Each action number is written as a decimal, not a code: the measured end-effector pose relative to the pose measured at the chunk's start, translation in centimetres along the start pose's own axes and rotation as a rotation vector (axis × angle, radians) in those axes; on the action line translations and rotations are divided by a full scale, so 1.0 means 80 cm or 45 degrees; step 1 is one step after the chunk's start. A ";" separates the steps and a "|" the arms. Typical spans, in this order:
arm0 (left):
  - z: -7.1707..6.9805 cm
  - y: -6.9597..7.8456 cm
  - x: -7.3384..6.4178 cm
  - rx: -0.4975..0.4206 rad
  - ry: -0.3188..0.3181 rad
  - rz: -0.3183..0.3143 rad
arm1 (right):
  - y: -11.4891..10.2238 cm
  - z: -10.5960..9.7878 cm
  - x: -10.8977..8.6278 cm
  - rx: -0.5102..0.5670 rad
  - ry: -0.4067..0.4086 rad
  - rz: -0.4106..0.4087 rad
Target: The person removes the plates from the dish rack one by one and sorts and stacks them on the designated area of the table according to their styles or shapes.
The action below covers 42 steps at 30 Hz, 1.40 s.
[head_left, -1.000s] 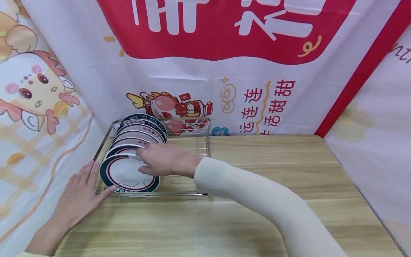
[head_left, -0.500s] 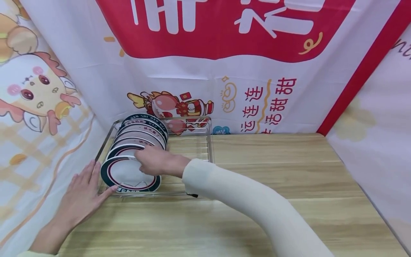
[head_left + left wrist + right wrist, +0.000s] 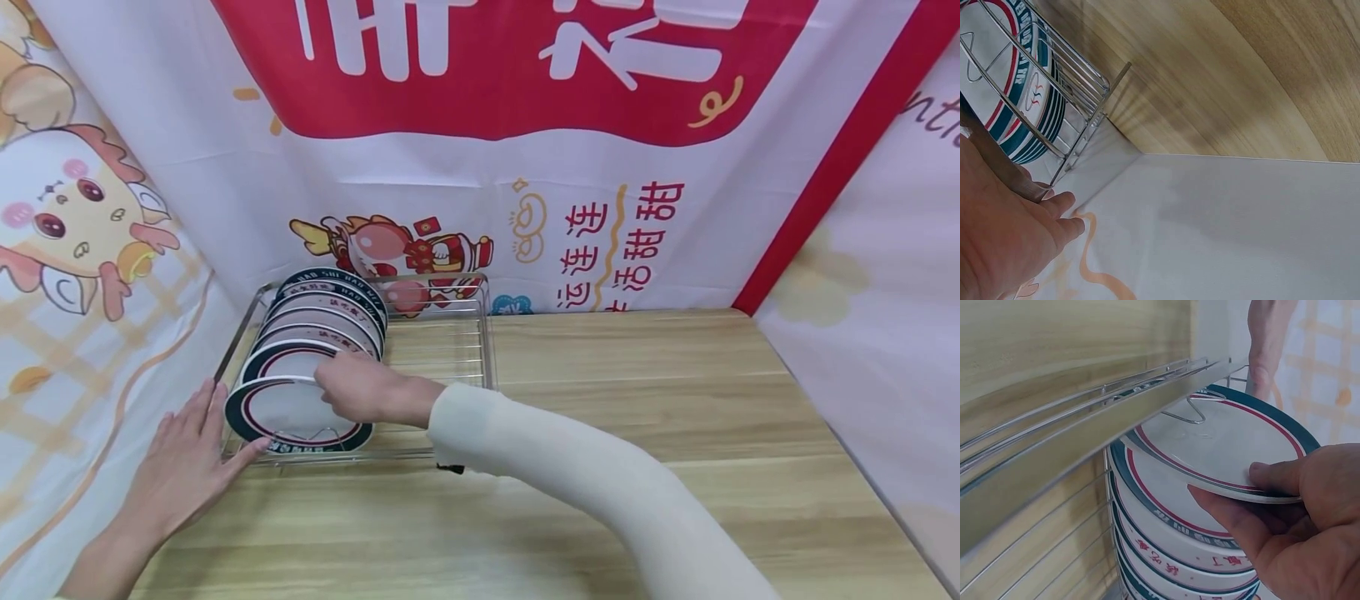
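Several round plates lean one behind another in the left part of a wire dish rack (image 3: 486, 333). The front plate (image 3: 300, 408), white with a dark green rim and a red ring, tilts away from the plate behind it (image 3: 281, 364). My right hand (image 3: 365, 387) pinches its upper right edge, thumb (image 3: 1272, 475) on the face and fingers underneath. My left hand (image 3: 180, 458) rests against the rack's front left corner, fingers extended along its side and thumb by the front rail. In the left wrist view, the left hand (image 3: 1010, 231) lies beside the rack's metal side bar (image 3: 997, 150).
The rack stands on a wooden tabletop (image 3: 637, 400), close to the back cloth (image 3: 420, 158) and the left cloth (image 3: 135, 358), both printed. Wire rungs show in the rack's right part. A patterned cloth (image 3: 862, 250) hangs on the right.
The front plate's top edge has tipped forward, widening the gap to the plate behind. My right hand has shifted slightly with it. My left hand stays at the rack corner.
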<state>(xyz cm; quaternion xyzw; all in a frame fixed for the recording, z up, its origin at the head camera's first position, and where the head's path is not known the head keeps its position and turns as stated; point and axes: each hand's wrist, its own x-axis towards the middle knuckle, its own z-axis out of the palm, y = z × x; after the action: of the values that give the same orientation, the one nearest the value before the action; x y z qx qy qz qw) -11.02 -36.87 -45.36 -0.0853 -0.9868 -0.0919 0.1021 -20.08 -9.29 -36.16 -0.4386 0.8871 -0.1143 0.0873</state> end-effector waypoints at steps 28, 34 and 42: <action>0.002 0.004 0.000 -0.017 -0.033 0.009 | 0.075 -0.130 -0.135 0.446 0.426 0.251; 0.004 0.004 -0.002 -0.022 -0.043 0.003 | 0.117 -0.150 -0.172 0.392 0.540 0.376; 0.005 -0.003 -0.001 -0.018 -0.044 0.005 | 0.178 -0.165 -0.222 0.381 0.651 0.560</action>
<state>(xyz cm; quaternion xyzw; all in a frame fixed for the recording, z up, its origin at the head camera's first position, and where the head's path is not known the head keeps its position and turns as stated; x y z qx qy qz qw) -11.03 -37.02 -45.83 -0.0895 -0.9876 -0.0970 0.0846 -23.61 14.92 -26.55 -0.1771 0.9268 -0.3272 -0.0514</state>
